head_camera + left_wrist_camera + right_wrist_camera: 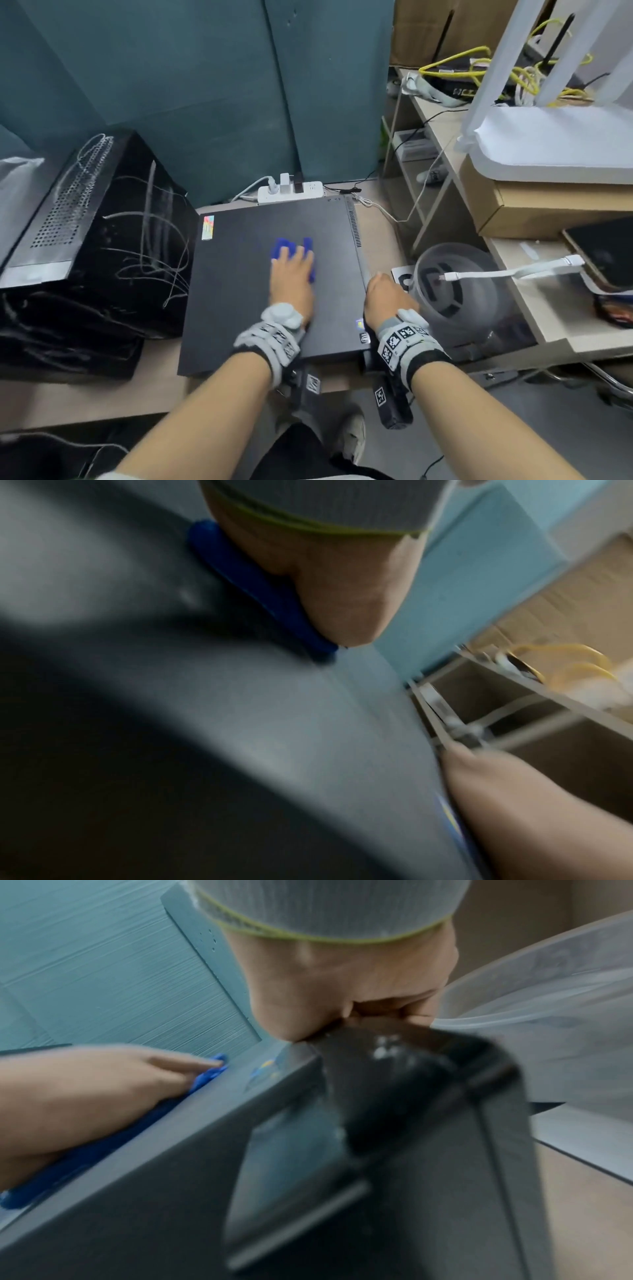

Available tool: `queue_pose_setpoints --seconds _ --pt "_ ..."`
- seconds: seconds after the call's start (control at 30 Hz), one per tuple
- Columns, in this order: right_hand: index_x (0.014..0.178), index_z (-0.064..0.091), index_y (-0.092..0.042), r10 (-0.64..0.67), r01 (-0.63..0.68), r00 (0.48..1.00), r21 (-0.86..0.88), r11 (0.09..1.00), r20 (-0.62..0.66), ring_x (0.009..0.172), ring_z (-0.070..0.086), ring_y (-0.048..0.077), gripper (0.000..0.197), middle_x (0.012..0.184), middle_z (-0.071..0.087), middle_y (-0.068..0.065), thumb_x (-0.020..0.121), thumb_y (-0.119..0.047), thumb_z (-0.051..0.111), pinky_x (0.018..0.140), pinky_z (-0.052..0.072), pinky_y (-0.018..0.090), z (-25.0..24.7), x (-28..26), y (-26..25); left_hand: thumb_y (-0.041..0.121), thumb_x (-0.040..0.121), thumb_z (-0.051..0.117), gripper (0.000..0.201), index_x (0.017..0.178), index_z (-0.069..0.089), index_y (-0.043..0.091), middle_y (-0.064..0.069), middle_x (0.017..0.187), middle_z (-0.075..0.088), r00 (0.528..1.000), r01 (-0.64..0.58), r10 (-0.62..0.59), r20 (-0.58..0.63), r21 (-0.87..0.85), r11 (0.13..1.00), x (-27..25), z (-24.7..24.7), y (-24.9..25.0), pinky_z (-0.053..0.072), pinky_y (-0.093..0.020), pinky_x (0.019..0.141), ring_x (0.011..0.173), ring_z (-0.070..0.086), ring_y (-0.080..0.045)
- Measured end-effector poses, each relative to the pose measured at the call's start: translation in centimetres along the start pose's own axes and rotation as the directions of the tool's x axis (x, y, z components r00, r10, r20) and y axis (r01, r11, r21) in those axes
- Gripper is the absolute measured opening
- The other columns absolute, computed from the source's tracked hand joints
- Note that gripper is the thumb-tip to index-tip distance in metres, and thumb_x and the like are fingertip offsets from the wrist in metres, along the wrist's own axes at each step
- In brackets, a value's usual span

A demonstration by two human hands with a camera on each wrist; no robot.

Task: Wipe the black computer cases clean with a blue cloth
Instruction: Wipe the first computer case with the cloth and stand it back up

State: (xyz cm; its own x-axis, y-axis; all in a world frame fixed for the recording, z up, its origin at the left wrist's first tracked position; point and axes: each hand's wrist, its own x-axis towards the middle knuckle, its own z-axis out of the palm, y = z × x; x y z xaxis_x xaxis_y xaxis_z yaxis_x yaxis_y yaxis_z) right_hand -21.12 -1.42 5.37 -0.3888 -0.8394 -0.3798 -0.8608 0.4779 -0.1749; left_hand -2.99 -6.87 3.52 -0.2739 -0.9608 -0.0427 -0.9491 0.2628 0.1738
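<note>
White power strip (290, 192) with plugs sits at the base of the teal partition panels (205, 85). Translucent plastic bucket (455, 291) stands on the floor right of centre, a flat white cable (507, 273) hanging over it. Wooden shelf unit (513, 274) on the right carries a cardboard box (548, 209), yellow network cables (479, 65) and a white router (555, 144). Grey shoe (354, 435) at bottom.
</note>
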Motion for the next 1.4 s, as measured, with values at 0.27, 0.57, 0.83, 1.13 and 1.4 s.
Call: queue_pose_setpoints --seconds 0.27,0.57,0.83,1.13,1.4 --pt "0.114 0.054 -0.01 0.017 -0.015 1.0 -0.084 0.996 0.023 0.092 0.07 0.029 0.027 0.101 0.069 0.006 0.087 -0.01 0.057 0.067 0.049 0.034 -0.2 -0.4 -0.9 -0.001 0.077 0.061 0.075 0.147 0.042 0.02 0.003 0.157 0.032 0.982 -0.177 0.185 0.03 -0.178 0.968 -4.2 0.9 3.1 0.011 -0.052 0.123 0.151 0.01 -0.036" --pt "0.096 0.056 -0.008 -0.016 0.013 0.999 -0.101 0.995 -0.036 0.092 0.066 0.034 0.01 0.097 0.063 0.012 0.089 -0.002 0.053 0.068 0.051 0.037 0.8 -3.6 -1.3 0.003 0.089 0.052 0.07 0.154 0.035 0.02 -0.002 0.165 0.024 0.967 0.249 -0.253 -0.006 -0.162 0.955 -9.5 -1.5 -11.8 0.005 -0.047 0.125 0.154 0.007 -0.035" --pt "0.11 0.059 -0.006 -0.053 0.048 0.997 -0.084 0.995 -0.055 0.102 0.064 0.035 0.025 0.116 0.064 0.014 0.092 -0.002 0.043 0.07 0.047 0.035 2.7 -5.9 -0.2 0.011 0.099 0.044 0.053 0.151 0.042 0.017 -0.006 0.161 0.034 0.868 0.448 -0.473 -0.152 -0.169 0.878 -12.1 -1.7 -14.5 0.015 -0.045 0.123 0.152 0.017 -0.032" --pt "0.108 0.061 -0.002 -0.004 0.006 0.996 0.022 1.0 -0.087 0.107 0.062 0.038 0.023 0.118 0.063 0.018 0.096 -0.001 0.042 0.082 0.049 0.039 3.7 -7.9 -0.2 0.008 0.092 0.048 0.07 0.158 0.026 0.016 -0.006 0.166 0.022 0.946 0.282 -0.296 -0.13 -0.115 0.953 -12.1 -0.4 -4.4 0.005 -0.041 0.126 0.155 0.009 -0.029" --pt "0.107 0.063 0.002 0.042 -0.043 0.991 0.0 0.999 -0.128 0.105 0.064 0.04 0.021 0.115 0.065 0.021 0.095 -0.001 0.045 0.076 0.044 0.035 4.7 -8.1 -0.7 0.007 0.083 0.058 0.076 0.154 0.032 0.019 -0.002 0.162 0.025 0.997 -0.077 0.073 -0.037 -0.127 0.989 -12.4 0.7 0.7 0.01 -0.041 0.126 0.153 0.011 -0.029"
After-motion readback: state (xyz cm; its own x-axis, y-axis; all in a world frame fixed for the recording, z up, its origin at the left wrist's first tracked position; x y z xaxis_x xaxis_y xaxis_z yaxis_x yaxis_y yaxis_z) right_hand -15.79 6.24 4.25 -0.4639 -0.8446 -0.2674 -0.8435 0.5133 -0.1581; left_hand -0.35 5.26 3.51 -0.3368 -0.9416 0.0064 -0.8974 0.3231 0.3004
